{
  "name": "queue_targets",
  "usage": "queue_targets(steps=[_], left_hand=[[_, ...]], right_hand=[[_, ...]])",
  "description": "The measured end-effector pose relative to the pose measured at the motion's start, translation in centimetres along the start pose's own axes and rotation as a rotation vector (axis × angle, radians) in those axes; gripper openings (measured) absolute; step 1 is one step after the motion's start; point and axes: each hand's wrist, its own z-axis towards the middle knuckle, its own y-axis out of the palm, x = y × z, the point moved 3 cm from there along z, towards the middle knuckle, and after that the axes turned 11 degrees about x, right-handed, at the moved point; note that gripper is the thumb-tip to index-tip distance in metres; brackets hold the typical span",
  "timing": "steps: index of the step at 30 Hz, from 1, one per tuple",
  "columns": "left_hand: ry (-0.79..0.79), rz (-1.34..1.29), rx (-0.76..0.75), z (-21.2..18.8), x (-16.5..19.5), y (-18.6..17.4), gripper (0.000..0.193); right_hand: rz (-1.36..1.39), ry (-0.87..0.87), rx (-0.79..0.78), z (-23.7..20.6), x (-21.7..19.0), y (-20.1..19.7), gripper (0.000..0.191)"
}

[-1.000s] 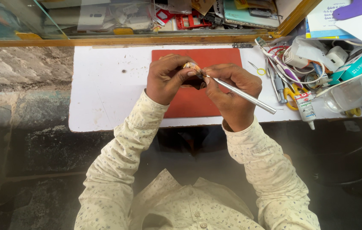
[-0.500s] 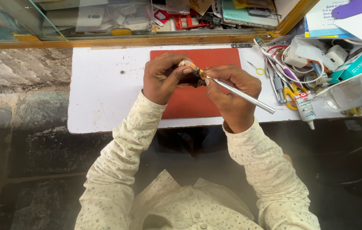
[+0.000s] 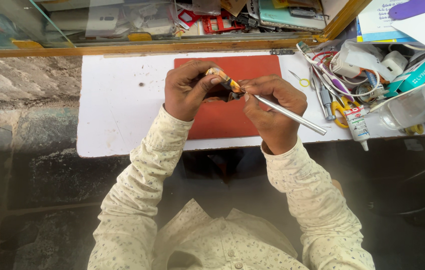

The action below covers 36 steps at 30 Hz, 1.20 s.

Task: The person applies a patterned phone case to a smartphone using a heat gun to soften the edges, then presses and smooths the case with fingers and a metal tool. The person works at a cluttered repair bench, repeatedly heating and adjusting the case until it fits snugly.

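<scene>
Pinching a small orange and dark part [image 3: 222,80] in a closed left hand [image 3: 188,90] above the red mat [image 3: 222,120] by the table's [image 3: 117,115] far edge, the person's right hand [image 3: 272,107], closed, holds a metal tool [image 3: 292,116], its tip meeting the part from the right, its axis slanting toward the clutter of scissors [image 3: 340,107] and glue tube [image 3: 358,127].

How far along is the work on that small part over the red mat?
Done: left hand has the small orange part raised over the red mat. In hand: right hand sets the silver tool tip against it. Left: part not opened or set down.
</scene>
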Motion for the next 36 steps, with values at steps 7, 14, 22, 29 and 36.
queue_targets(steps=[7,14,22,29,36], left_hand=[[0.022,-0.002,0.040,0.2,-1.1,-0.4,0.017],[0.042,0.042,0.082,0.2,-2.0,-1.1,0.018],[0.072,0.030,0.111,0.5,-2.5,-1.9,0.018],[0.039,-0.039,0.155,0.9,-3.3,-3.1,0.019],[-0.012,-0.141,0.197,1.2,-3.6,-4.6,0.022]], right_hand=[[-0.079,-0.038,-0.027,0.7,0.2,0.0,0.018],[0.084,-0.009,-0.005,-0.1,1.5,0.1,0.019],[0.210,0.030,0.010,-0.4,2.4,0.3,0.017],[0.228,0.074,0.056,-0.5,3.6,1.4,0.012],[0.386,0.115,0.099,-0.7,4.7,3.4,0.010]])
